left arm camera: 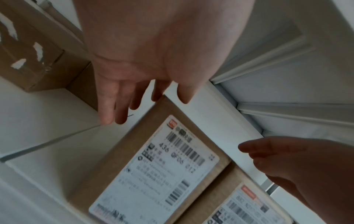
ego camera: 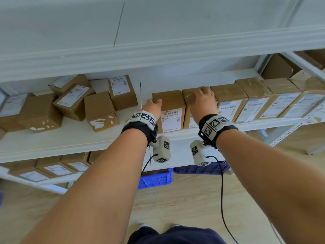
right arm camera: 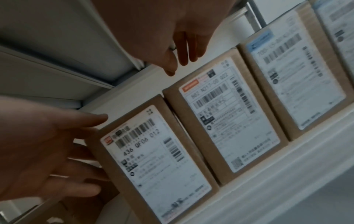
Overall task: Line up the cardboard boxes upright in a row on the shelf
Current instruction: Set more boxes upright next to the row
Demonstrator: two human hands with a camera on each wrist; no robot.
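A row of upright cardboard boxes with labels facing out runs along the right half of the white shelf (ego camera: 70, 138). The leftmost box (ego camera: 171, 103) (left arm camera: 172, 166) (right arm camera: 153, 159) carries a "436 QF06 012" label. My left hand (ego camera: 154, 103) (left arm camera: 145, 100) lies flat against its left side with straight fingers (right arm camera: 84, 175). My right hand (ego camera: 204, 95) (right arm camera: 180, 60) rests with relaxed fingers on top of the second box (ego camera: 189, 97) (right arm camera: 226, 115), holding nothing. More upright boxes (ego camera: 253, 101) continue to the right.
Several loose boxes lie jumbled on the shelf's left half, the nearest (ego camera: 100, 110) a short gap from my left hand. The upper shelf (ego camera: 158, 55) hangs low over the row. Blue crates (ego camera: 154, 178) sit on the floor below, beside a lower shelf of boxes (ego camera: 56, 166).
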